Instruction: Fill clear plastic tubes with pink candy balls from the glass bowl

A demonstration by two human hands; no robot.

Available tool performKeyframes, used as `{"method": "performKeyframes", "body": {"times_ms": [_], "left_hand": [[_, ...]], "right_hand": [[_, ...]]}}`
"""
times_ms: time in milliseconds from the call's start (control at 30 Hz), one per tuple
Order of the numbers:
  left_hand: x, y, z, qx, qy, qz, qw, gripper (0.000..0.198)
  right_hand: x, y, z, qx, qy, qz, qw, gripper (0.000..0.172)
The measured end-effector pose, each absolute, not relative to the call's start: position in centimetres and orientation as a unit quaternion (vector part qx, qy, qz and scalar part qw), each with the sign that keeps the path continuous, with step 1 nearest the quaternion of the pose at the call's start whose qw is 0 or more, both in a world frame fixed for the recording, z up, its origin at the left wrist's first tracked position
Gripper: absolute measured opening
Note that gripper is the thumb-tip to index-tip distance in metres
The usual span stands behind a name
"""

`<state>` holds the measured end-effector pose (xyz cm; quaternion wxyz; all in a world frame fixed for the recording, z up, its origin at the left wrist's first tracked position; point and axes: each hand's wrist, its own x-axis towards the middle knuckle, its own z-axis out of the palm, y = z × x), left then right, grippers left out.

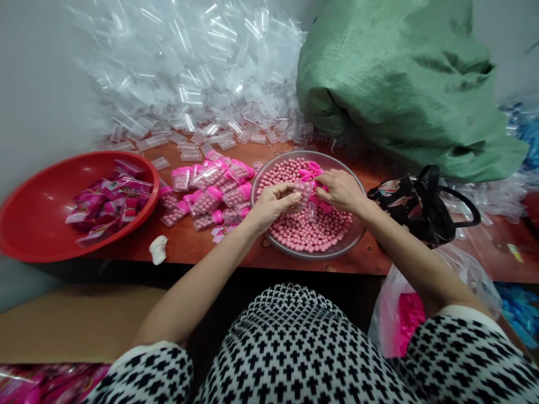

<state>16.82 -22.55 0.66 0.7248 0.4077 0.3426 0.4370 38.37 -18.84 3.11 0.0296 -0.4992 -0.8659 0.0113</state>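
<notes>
A metal bowl (290, 247) of pink beads (301, 234) stands in front of me at the table's edge. Over it, my left hand (275, 203) grips a clear plastic tube (301, 193) with pink beads inside. My right hand (339, 189) is closed close to the tube's other side, its fingertips at a pink cap (314, 189); how firmly they hold it is partly hidden. More pink caps (314, 166) and a clear tube (312, 212) lie among the beads. Left of the bowl are several filled tubes with pink caps (206, 201).
A heap of clear tubes (202, 73) covers the back of the table. A red basin (37, 224) with pink packets stands left. A green sack (391, 73) and black bag (404, 205) are right. Below are a cardboard box (80, 322) and plastic bag (387, 320).
</notes>
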Motion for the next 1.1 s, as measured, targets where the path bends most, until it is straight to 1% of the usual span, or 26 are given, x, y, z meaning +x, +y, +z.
{"method": "performKeyframes", "body": {"times_ms": [67, 133, 233, 300, 400, 500, 567, 633, 700, 767, 833, 933, 1033, 1100], "left_hand": [[16.9, -22.6, 0.7, 0.409, 0.343, 0.438, 0.723, 0.049], [16.9, -22.5, 0.7, 0.42, 0.341, 0.435, 0.719, 0.05], [16.9, -22.5, 0.7, 0.439, 0.341, 0.424, 0.715, 0.049], [16.9, -22.5, 0.7, 0.446, 0.345, 0.414, 0.715, 0.05], [16.9, -22.5, 0.7, 0.456, 0.348, 0.414, 0.706, 0.052], [16.9, -22.6, 0.5, 0.484, 0.351, 0.444, 0.667, 0.05], [16.9, -22.6, 0.3, 0.495, 0.353, 0.465, 0.644, 0.049], [16.9, -22.7, 0.1, 0.49, 0.355, 0.479, 0.636, 0.05], [16.9, -22.7, 0.0, 0.482, 0.357, 0.486, 0.636, 0.052], [16.9, -22.7, 0.1, 0.473, 0.357, 0.49, 0.639, 0.052], [16.9, -22.7, 0.2, 0.462, 0.353, 0.493, 0.648, 0.052], [17.0, -22.7, 0.4, 0.456, 0.347, 0.484, 0.661, 0.052], [17.0, -22.7, 0.5, 0.464, 0.351, 0.475, 0.66, 0.051], [16.9, -22.7, 0.4, 0.469, 0.355, 0.473, 0.657, 0.05]], "right_hand": [[39.5, -19.3, 3.2, -0.507, -0.856, 0.09, 0.042, 0.033], [40.4, -19.7, 3.2, -0.497, -0.856, 0.131, 0.059, 0.034], [40.7, -20.4, 3.9, -0.465, -0.865, 0.118, 0.147, 0.038], [40.3, -20.8, 4.8, -0.419, -0.874, 0.14, 0.201, 0.039], [39.1, -21.1, 5.9, -0.34, -0.899, 0.179, 0.211, 0.031], [38.2, -20.9, 6.1, -0.3, -0.913, 0.174, 0.217, 0.022], [38.2, -20.7, 6.1, -0.303, -0.908, 0.178, 0.226, 0.018], [38.7, -20.6, 6.4, -0.338, -0.889, 0.198, 0.235, 0.022], [39.8, -20.8, 6.8, -0.389, -0.865, 0.228, 0.219, 0.032], [41.1, -21.0, 7.0, -0.436, -0.853, 0.238, 0.161, 0.037], [42.2, -21.2, 6.8, -0.487, -0.846, 0.193, 0.099, 0.032], [42.6, -21.5, 5.6, -0.557, -0.823, 0.083, 0.068, 0.023], [41.2, -21.8, 4.4, -0.582, -0.811, 0.04, 0.041, 0.025], [39.8, -21.7, 3.7, -0.589, -0.808, 0.021, 0.021, 0.03]]}}
